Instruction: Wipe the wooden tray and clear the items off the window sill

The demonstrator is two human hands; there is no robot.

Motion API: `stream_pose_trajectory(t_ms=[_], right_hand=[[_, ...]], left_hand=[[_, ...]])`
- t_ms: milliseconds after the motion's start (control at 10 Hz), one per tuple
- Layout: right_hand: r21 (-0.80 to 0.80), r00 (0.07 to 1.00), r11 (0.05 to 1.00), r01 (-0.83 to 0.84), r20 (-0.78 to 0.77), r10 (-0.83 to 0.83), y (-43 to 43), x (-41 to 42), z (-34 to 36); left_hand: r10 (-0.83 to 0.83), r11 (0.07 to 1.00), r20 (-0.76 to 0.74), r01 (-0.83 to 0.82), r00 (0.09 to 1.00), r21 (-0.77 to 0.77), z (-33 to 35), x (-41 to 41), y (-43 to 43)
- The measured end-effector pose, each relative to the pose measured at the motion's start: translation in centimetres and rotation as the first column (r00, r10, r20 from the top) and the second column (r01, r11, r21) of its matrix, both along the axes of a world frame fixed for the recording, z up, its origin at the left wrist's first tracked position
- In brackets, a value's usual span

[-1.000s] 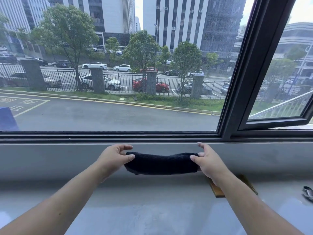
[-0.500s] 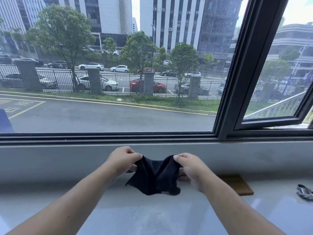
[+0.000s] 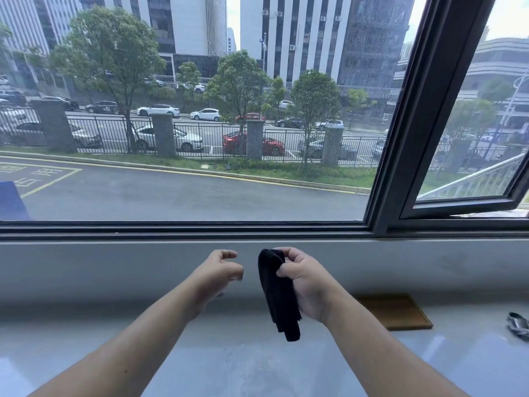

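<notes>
My right hand [image 3: 307, 285] grips a folded black cloth [image 3: 279, 296] that hangs down from its fingers above the window sill [image 3: 229, 365]. My left hand [image 3: 219, 275] hovers just left of the cloth with fingers curled apart and nothing in them. The flat wooden tray [image 3: 396, 312] lies on the sill to the right of my right wrist, against the low wall. A small dark metallic item [image 3: 518, 325] rests on the sill at the far right edge.
A grey wall band [image 3: 114, 270] rises behind the sill up to the dark window frame [image 3: 423, 121]. The right-hand window pane [image 3: 472, 156] is swung open outward. Outside are a road, a fence and parked cars.
Both hands held the cloth stretched, then brought its ends together. Now my left hand has let go and the folded cloth hangs from my right hand alone.
</notes>
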State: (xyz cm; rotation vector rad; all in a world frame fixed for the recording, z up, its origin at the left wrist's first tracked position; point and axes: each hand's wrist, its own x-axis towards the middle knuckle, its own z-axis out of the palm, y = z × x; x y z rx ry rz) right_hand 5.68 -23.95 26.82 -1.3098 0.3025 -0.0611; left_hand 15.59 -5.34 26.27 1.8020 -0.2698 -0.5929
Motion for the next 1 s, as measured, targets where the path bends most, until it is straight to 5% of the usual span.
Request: stream_pose_trajectory(t_ms=[100,200,400,600,700,800,900,1000], right_hand=[[0.215,0.996,0.976,-0.045,0.082,0.027,-1.1,0.5,0.5],[0.307,0.997,0.951,0.028,0.060,-0.049,-1.7,0.8,-0.7],[-0.082,0.942,0.995,0.047,-0.327,-0.072,-0.6,0.2,-10.7],[-0.287,0.860,0.955,-0.072,-0.503,-0.087,1.7,-0.5,-24.4],[-0.568,0.837,0.784,-0.250,-0.533,-0.120,3.2,-1.6,-30.3],[-0.836,0.906,0.405,-0.370,-0.421,-0.039,5.0,-3.3,-34.6],[-0.829,0.877,0.304,-0.470,-0.476,0.059,5.2,-3.3,-35.7],[-0.851,0.900,0.307,-0.427,-0.432,0.056,4.8,-2.6,-34.2]], left_hand=[[-0.252,0.966,-0.188,0.235,0.949,-0.107,-1.5,0.2,0.7],[-0.338,0.909,-0.231,0.253,0.912,-0.333,-2.3,0.4,0.1],[0.040,0.995,-0.106,-0.030,0.994,0.099,-10.1,-0.9,-1.8],[0.133,0.934,-0.244,-0.039,0.961,0.355,-25.7,-3.5,0.5],[0.065,0.811,-0.110,0.011,0.992,0.585,-31.5,-4.7,1.5],[-0.182,0.704,0.152,0.021,0.972,0.710,-35.2,-6.0,2.3],[-0.310,0.679,0.169,0.093,0.936,0.728,-36.2,-5.9,2.4],[-0.289,0.708,0.220,0.053,0.932,0.705,-35.0,-5.4,2.3]])
